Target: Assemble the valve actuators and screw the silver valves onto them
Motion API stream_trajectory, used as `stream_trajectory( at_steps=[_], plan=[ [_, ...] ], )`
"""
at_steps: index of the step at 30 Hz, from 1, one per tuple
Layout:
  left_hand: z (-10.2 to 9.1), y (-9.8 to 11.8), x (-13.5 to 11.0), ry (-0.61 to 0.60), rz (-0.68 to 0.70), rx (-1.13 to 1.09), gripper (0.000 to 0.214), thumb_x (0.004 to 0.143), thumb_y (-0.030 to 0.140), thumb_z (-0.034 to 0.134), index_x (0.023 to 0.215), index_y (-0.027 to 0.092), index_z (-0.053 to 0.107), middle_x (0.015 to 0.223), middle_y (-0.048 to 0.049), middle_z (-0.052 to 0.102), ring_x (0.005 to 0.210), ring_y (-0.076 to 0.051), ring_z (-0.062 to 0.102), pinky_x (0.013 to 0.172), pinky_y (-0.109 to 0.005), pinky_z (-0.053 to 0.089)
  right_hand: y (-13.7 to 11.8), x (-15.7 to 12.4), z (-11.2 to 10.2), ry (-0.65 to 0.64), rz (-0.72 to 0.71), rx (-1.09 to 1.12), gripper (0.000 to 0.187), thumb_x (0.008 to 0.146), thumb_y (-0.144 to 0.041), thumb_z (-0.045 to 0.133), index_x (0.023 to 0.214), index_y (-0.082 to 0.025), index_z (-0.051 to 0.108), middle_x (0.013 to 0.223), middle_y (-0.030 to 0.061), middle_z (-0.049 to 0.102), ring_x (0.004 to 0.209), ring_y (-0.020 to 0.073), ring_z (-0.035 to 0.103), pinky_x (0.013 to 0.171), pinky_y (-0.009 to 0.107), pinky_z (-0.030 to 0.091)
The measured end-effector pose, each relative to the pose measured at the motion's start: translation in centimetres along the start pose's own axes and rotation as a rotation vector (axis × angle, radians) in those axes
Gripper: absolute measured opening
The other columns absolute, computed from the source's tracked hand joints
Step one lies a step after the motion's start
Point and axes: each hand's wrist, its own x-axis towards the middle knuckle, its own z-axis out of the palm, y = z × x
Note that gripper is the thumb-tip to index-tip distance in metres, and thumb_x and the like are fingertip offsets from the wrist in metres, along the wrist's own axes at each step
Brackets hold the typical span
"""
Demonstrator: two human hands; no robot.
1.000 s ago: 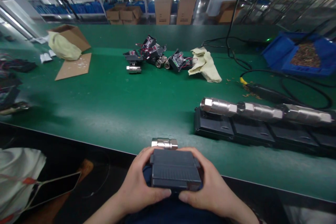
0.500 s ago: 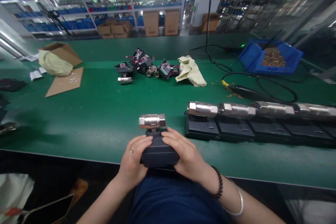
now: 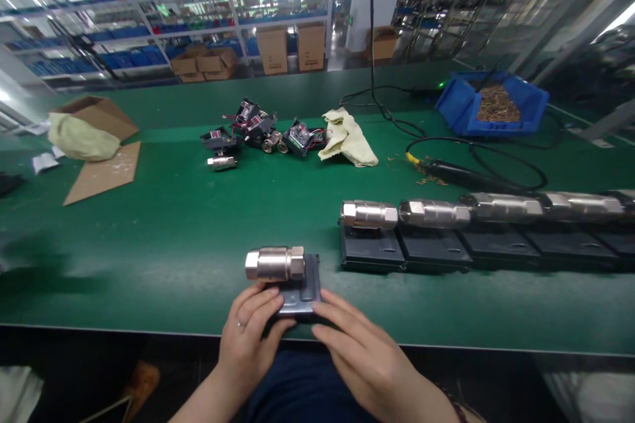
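Note:
Close to the bench's front edge is a motorized ball valve (image 3: 300,294), its dark actuator box low and its silvery metal valve body (image 3: 275,264) on top at the far side. My left hand (image 3: 253,327) is closed on the box's near left corner, fingers over the top and thumb at the front. At the near right corner my right hand (image 3: 360,344) holds the box between fingers and thumb. The hands cover part of the box's near end. To the right, several like valves (image 3: 370,244) lie in a row, metal bodies up.
Opened actuators with wires (image 3: 258,125) lie at the back, beside a pale cloth (image 3: 350,139). A blue bin (image 3: 510,125) of small screws stands back right, near a corded black tool (image 3: 456,174). Cardboard (image 3: 106,172) and another cloth (image 3: 82,137) lie at left.
The valve has been tipped over: its box lies lower and flatter, with the metal body now on top. Both hands have shifted to its near corners. The view has moved slightly.

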Motion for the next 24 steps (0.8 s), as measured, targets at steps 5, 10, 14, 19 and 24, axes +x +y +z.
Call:
stream_trajectory(
  at_steps=[5, 10, 14, 19, 24],
  plan=[
    [1.5, -2.2, 2.8, -0.041, 0.01, -0.034, 0.023, 0.083, 0.019, 0.068, 0.106, 0.023, 0.062, 0.097, -0.0069, 0.071, 0.1, -0.027, 0.068, 0.083, -0.045, 0.059, 1.1, -0.7, -0.9, 0.216, 0.071, 0.021, 0.035, 0.082, 0.002, 0.048, 0.106, -0.018, 0.064, 0.097, 0.0096, 0.074, 0.095, 0.0202, 0.071, 0.083, 0.032, 0.063],
    [4.1, -3.9, 6.0, -0.104, 0.072, -0.057, 0.025, 0.082, 0.018, 0.069, 0.104, 0.021, 0.06, 0.098, -0.0068, 0.07, 0.102, -0.027, 0.067, 0.082, -0.046, 0.059, 3.0, -0.4, -1.0, 0.309, 0.155, -0.037, 0.031, 0.083, 0.0, 0.052, 0.103, -0.019, 0.066, 0.096, 0.0099, 0.073, 0.091, 0.0221, 0.071, 0.079, 0.037, 0.064],
    [5.3, -3.9, 7.7, -0.138, 0.098, -0.07, 0.026, 0.08, 0.017, 0.069, 0.105, 0.02, 0.059, 0.1, -0.0078, 0.069, 0.104, -0.027, 0.066, 0.083, -0.047, 0.058, 4.2, 0.0, -0.9, 0.36, 0.209, -0.107, 0.028, 0.084, -0.002, 0.051, 0.097, -0.02, 0.068, 0.091, 0.0091, 0.074, 0.085, 0.0213, 0.072, 0.074, 0.036, 0.064],
    [4.8, -2.4, 9.0, -0.226, 0.172, 0.043, 0.035, 0.084, 0.019, 0.066, 0.118, 0.016, 0.057, 0.105, -0.0114, 0.068, 0.099, -0.026, 0.064, 0.089, -0.044, 0.054, 5.0, 0.1, -0.8, 0.345, 0.273, -0.087, 0.022, 0.085, -0.003, 0.052, 0.09, -0.017, 0.068, 0.085, 0.0078, 0.074, 0.078, 0.0184, 0.072, 0.071, 0.03, 0.062],
    [5.4, -1.7, 9.5, -0.236, 0.257, 0.055, 0.03, 0.09, 0.02, 0.061, 0.119, 0.015, 0.059, 0.101, -0.0096, 0.07, 0.093, -0.022, 0.063, 0.085, -0.035, 0.053, 5.0, 0.1, -0.8, 0.318, 0.312, -0.06, 0.021, 0.084, -0.004, 0.053, 0.089, -0.018, 0.068, 0.083, 0.0056, 0.073, 0.077, 0.0171, 0.071, 0.072, 0.028, 0.061]
  ],
)
